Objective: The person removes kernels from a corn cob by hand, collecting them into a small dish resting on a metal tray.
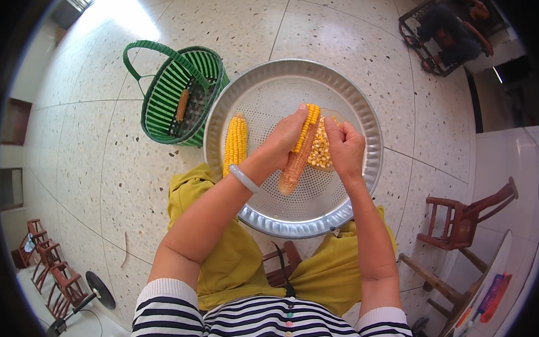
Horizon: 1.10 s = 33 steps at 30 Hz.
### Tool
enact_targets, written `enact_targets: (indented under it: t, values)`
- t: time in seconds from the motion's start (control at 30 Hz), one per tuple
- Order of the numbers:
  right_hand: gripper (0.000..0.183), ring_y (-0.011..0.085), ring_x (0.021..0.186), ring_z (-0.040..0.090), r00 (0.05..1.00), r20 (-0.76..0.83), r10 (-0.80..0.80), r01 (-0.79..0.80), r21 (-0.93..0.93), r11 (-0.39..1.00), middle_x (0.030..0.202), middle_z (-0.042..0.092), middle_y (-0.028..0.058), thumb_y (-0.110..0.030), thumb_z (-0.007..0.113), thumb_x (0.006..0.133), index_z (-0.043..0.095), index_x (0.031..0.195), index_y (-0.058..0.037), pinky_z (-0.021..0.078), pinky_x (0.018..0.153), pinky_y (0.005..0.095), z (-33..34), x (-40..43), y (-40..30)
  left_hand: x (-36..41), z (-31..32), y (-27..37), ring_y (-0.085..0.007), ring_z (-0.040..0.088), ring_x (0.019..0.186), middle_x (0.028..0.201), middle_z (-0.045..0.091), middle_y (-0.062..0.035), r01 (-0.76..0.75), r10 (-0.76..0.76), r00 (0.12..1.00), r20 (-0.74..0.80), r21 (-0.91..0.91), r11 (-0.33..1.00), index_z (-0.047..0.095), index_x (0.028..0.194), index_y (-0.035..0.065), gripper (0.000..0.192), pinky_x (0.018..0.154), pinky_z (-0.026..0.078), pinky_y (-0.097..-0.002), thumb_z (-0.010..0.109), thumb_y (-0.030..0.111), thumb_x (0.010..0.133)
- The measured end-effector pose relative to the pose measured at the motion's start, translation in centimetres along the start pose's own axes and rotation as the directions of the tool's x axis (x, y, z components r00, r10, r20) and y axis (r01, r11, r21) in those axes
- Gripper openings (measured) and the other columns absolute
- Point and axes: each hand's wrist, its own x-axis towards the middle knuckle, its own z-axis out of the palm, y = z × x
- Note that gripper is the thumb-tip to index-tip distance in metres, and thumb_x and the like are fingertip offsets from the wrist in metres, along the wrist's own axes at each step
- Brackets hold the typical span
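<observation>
My left hand (288, 135) is shut on a partly shelled corn cob (298, 160), tilted with its bare end towards me and yellow kernels along its upper left part. My right hand (347, 146) is beside the cob's upper right, fingers curled; whether kernels are between them is hidden. Beneath both hands lies a round perforated metal tray (268, 208) with a fluted rim. Loose kernels (321, 154) fill a shallow see-through dish, partly behind my right hand. A full ear of corn (236, 140) rests at the tray's left side, its lower end hidden by my left forearm.
A green woven basket (153, 115) with a handle stands left of the tray, a bare cob (182, 105) inside. A wooden chair (454, 224) and a table (488, 274) are at right. Stacked stools (54, 263) stand lower left. A seated person (452, 32) is at upper right.
</observation>
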Motion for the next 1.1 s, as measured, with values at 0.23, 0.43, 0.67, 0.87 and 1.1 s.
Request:
enact_targets:
  t: [0.23,0.43,0.67,0.87,1.1]
  values:
    - [0.027,0.0052,0.063,0.040,0.979,0.193,-0.059,0.003,0.279,0.960,0.067,0.045,-0.0029,-0.023,0.056,0.095,0.049,0.077,-0.0039,0.0356,0.055,0.0230,1.2,-0.7,-1.5,1.3,-1.0,-1.4,-0.0167,0.060,0.087,0.098,0.058,-0.0127,-0.134,0.125,0.990,0.057,0.181,0.974,0.051,0.113,-0.0004,0.048,0.073,0.052,-0.0299,0.036,0.043,0.099]
    - [0.022,0.0098,0.064,0.042,0.980,0.151,-0.129,0.094,0.218,0.972,0.069,0.045,0.0030,-0.017,0.046,0.098,0.048,0.082,-0.0025,0.0383,0.057,0.0274,1.5,-1.2,-1.7,0.7,-1.1,-1.2,-0.0172,0.060,0.090,0.103,0.057,-0.0139,-0.176,0.159,0.981,0.115,0.162,0.971,0.050,0.114,-0.0020,0.050,0.076,0.053,-0.0301,0.037,0.044,0.099]
    - [0.020,0.0089,0.062,0.042,0.978,0.106,-0.179,0.147,0.257,0.955,0.068,0.045,0.0026,-0.016,0.046,0.098,0.047,0.082,-0.0028,0.0384,0.056,0.0276,1.6,-1.3,-1.1,0.5,-1.1,-0.3,-0.0198,0.062,0.090,0.102,0.058,-0.0133,0.028,-0.025,0.999,0.044,-0.062,0.998,0.050,0.115,-0.0016,0.049,0.076,0.054,-0.0308,0.040,0.044,0.098]
    - [0.028,0.0135,0.052,0.041,0.999,0.007,-0.052,0.052,0.067,0.996,0.056,0.044,0.0058,-0.020,0.056,0.092,0.046,0.073,-0.0021,0.0366,0.050,0.0315,0.0,-0.4,-0.2,-0.3,-0.3,0.3,-0.0179,0.061,0.086,0.098,0.059,-0.0115,0.051,-0.050,0.998,0.022,-0.027,0.998,0.051,0.115,0.0007,0.047,0.073,0.053,-0.0314,0.041,0.044,0.097]
    - [0.029,0.0063,0.061,0.041,0.985,0.166,-0.042,-0.011,0.301,0.954,0.065,0.046,-0.0001,-0.024,0.056,0.095,0.050,0.077,-0.0024,0.0366,0.054,0.0249,0.8,-0.7,-0.6,0.6,-0.5,-0.9,-0.0152,0.059,0.086,0.098,0.058,-0.0108,-0.106,0.097,0.994,0.057,0.185,0.977,0.051,0.112,0.0001,0.047,0.074,0.052,-0.0291,0.038,0.043,0.099]
